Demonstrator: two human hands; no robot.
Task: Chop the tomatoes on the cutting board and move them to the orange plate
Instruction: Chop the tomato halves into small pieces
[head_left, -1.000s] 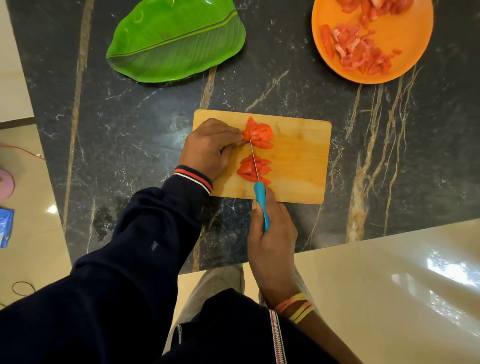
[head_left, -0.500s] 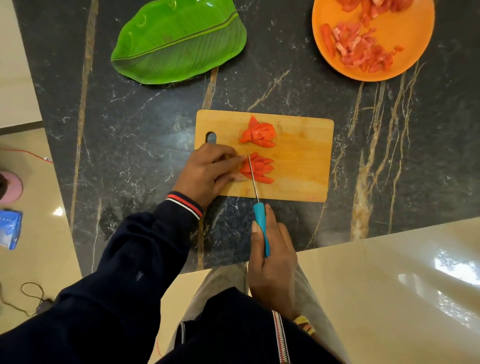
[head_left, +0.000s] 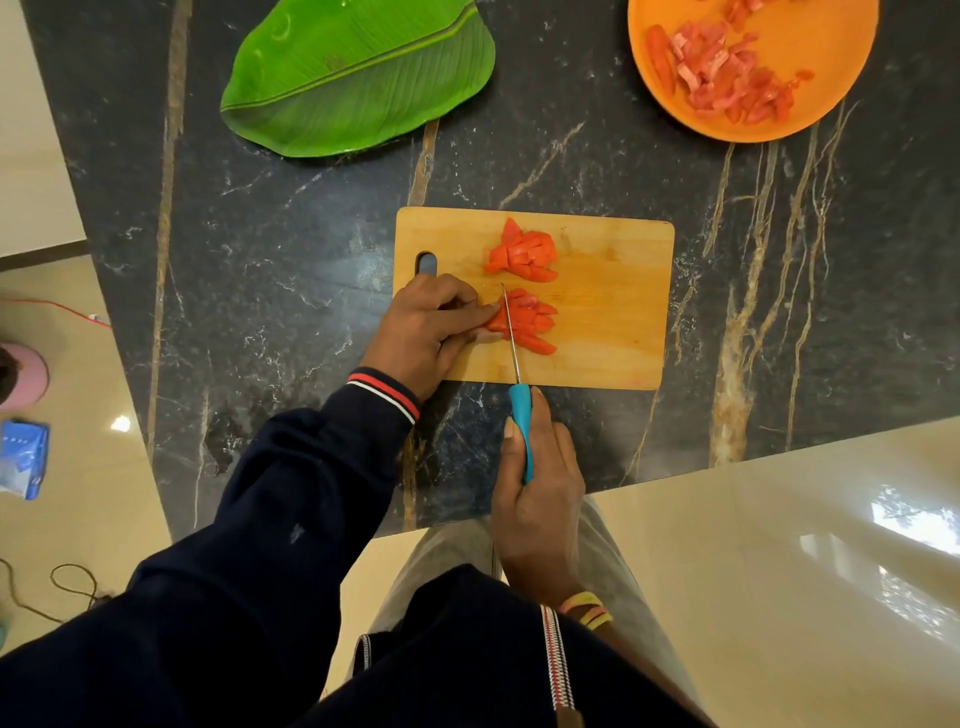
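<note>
Though pinched at one end by the left hand (head_left: 431, 332), with the right hand (head_left: 540, 499) gripping the knife (head_left: 521, 410), treat tomato pieces (head_left: 530, 322) on the cutting board (head_left: 613, 312) as soft, slippery: scoop underneath, never squeeze.

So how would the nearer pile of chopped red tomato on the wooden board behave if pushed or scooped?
The nearer pile of chopped red tomato lies as separate pieces, so it would probably scatter rather than move together. Cut flesh shows, so likely slippery and easily squashed.
</note>
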